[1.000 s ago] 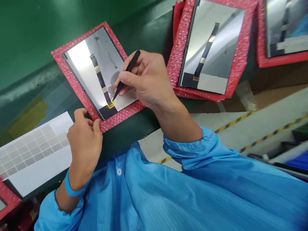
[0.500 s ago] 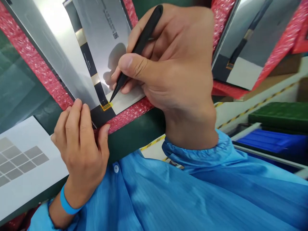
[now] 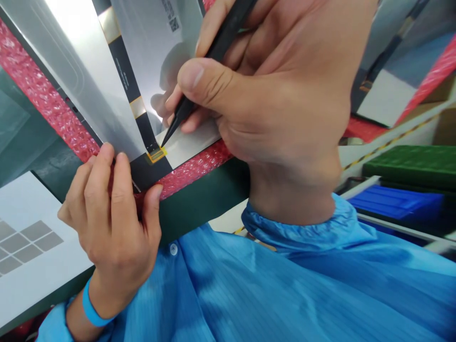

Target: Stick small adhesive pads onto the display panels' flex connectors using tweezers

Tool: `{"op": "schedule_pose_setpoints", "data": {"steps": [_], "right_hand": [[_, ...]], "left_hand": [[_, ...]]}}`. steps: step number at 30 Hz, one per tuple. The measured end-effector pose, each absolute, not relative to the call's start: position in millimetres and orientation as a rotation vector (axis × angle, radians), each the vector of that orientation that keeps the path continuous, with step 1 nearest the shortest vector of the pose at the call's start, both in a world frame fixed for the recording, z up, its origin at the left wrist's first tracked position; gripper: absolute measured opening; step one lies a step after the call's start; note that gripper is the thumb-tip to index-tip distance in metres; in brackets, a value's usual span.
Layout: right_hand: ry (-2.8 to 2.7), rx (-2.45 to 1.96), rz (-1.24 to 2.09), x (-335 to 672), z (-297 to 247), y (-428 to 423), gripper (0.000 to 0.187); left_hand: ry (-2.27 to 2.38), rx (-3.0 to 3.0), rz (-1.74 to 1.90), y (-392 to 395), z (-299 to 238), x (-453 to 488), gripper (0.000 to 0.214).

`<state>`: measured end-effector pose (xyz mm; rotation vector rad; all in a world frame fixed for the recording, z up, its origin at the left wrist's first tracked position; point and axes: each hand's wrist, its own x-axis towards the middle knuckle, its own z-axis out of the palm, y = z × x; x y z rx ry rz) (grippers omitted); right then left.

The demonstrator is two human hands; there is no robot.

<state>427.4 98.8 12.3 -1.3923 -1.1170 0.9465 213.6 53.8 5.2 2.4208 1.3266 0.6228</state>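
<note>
My right hand (image 3: 281,90) is closed around black tweezers (image 3: 208,64), held like a pen and slanting down to the left. Their pointed tip meets the yellow-edged connector (image 3: 156,154) at the end of a black flex cable (image 3: 123,71), or hovers just over it. This cable runs along the silvery back of a display panel (image 3: 64,61). At the panel's near left corner my left hand (image 3: 114,218) grips the edge, thumb on the front side and fingers on the left side. Pink foam wrap (image 3: 194,166) lies beneath the panel, partly under that hand.
A second display panel (image 3: 386,97) on red wrap lies at the upper right. White card with grey squares (image 3: 46,190) is at the left on the dark green table (image 3: 210,190). Blue (image 3: 395,204) and green bins (image 3: 413,161) stand lower at the right.
The view has shifted closer to the panel. My right hand looks larger and the tweezers' tip stays by the connector. My left hand keeps its place at the corner.
</note>
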Motion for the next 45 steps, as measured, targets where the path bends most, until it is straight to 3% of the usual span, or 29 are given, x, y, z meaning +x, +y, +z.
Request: {"op": "schedule_pose_setpoints", "data": {"steps": [13, 19, 24, 27, 33, 39, 41, 45], "right_hand": [[-1.051, -1.424, 0.917, 425, 14, 95, 0.043], [-1.04, -1.457, 0.864, 419, 14, 92, 0.042], [-0.96, -1.428, 0.763, 412, 10, 92, 0.029], [-0.894, -1.346, 0.666, 409, 3, 95, 0.034], [-0.871, -1.344, 0.672, 407, -9, 98, 0.031], [-0.814, -1.452, 0.639, 400, -11, 87, 0.023], [-0.853, -1.444, 0.701, 400, -10, 86, 0.024], [-0.744, -1.234, 0.619, 382, -3, 89, 0.034]], "left_hand": [[1.292, 2.596, 0.641, 51, 7, 214, 0.047], [1.298, 2.669, 0.431, 48, 9, 218, 0.053], [1.348, 2.653, 0.315, 43, 10, 221, 0.053], [1.367, 2.63, 0.28, 43, 12, 224, 0.052], [1.428, 2.542, 0.101, 46, 19, 231, 0.061], [1.533, 2.637, 0.141, 27, 17, 227, 0.081], [1.542, 2.675, 0.174, 23, 19, 214, 0.075], [1.588, 2.616, 0.328, 26, 24, 151, 0.039]]}}
